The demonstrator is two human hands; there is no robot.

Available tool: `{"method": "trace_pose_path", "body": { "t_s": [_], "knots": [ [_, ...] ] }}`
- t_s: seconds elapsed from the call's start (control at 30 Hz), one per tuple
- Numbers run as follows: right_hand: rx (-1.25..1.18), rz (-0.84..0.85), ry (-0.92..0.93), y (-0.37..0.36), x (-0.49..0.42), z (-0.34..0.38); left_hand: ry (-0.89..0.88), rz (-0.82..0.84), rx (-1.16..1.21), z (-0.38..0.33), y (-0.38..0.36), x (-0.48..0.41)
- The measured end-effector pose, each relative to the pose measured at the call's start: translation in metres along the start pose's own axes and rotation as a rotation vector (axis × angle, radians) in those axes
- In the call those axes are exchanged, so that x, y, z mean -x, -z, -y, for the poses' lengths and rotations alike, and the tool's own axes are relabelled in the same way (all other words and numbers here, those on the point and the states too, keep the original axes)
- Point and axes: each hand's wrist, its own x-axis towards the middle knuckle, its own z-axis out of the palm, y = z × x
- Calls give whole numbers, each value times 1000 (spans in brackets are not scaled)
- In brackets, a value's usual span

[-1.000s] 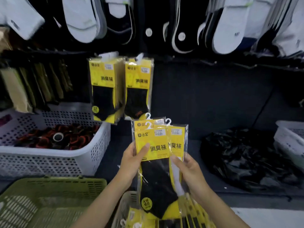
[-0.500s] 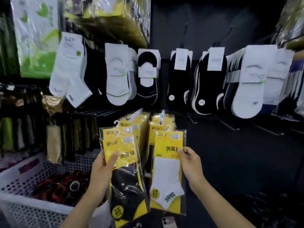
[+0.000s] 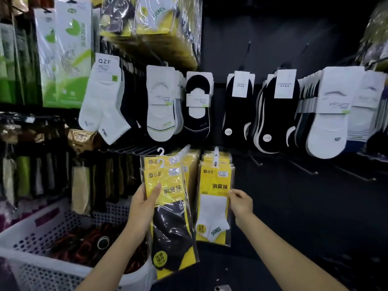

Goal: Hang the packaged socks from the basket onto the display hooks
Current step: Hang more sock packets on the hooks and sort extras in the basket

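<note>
The yellow clear-wrapped packets of black socks (image 3: 172, 217), two stacked with white plastic hangers on top, sit in the left hand (image 3: 144, 206), thumb curled across the front. Just beside them, the right hand (image 3: 241, 203) pinches the right edge of a yellow packet with a white sock (image 3: 214, 206) at the front of a hanging stack. A white perforated plastic basket (image 3: 42, 267) stands lower left, and carded black and white socks (image 3: 239, 106) hang above on the dark wall panel (image 3: 294, 206).

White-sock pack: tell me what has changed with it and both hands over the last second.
The right hand drew the white-sock pack out of the two-handed stack and moved it right and up. It now pinches the pack's edge, with the pack's top at the right hook, in front of the hung packs. The left hand rose too. Unchanged: it grips the black-sock packs, thumb on front.
</note>
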Motion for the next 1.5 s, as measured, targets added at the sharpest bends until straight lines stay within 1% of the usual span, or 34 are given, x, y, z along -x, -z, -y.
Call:
{"method": "trace_pose_path", "body": {
  "t_s": [0.07, 0.13, 0.17, 0.23, 0.3, 0.37, 0.4, 0.53, 0.63, 0.7, 0.83, 1.0, 1.1, 1.23, 1.3, 1.37, 1.43, 1.5],
  "knots": [
    [43, -81, 19, 8, 6, -1, 15, 39, 14, 0, -7, 1],
    [55, -78, 90, 14, 14, -2, 19, 73, 32, 0, -14, 2],
    [42, -35, 133, 16, 18, -1, 23, 84, 45, 0, -19, 3],
    [2, 124, 191, 18, 31, 5, 45, 103, 77, 2, -29, 6],
    [-4, 315, 207, 17, 47, 14, 69, 114, 89, 4, -41, 10],
    [26, 436, 212, 13, 56, 19, 79, 117, 92, 7, -52, 14],
    [35, 459, 212, 13, 59, 20, 79, 114, 87, 8, -57, 17],
    [6, 454, 205, 18, 61, 19, 118, 95, 73, 11, -62, 21],
    [11, 474, 199, 23, 57, 14, 95, 115, 49, 12, -57, 20],
    [-25, 437, 188, 24, 52, 13, 81, 82, 44, 12, -51, 15],
    [-62, 282, 188, 25, 36, 20, 14, -39, -9, 16, -34, 2],
    [-8, 269, 303, 17, 24, 27, -37, -87, -78, 18, -14, -11],
    [1, 260, 319, 8, 18, 26, -57, -95, -89, 18, -9, -15],
    [1, 183, 265, -6, 5, 19, -48, -98, -78, 18, -5, -17],
    [59, 92, 239, -13, -5, 18, -43, -90, -70, 17, -4, -18],
    [132, -11, 173, -16, -13, 18, -40, -80, -67, 17, -4, -17],
    [154, -77, 118, -15, -16, 16, -40, -65, -67, 17, -6, -17],
    [189, -125, 123, -12, -14, 12, -26, -45, -72, 18, -8, -14]
  ]
}}
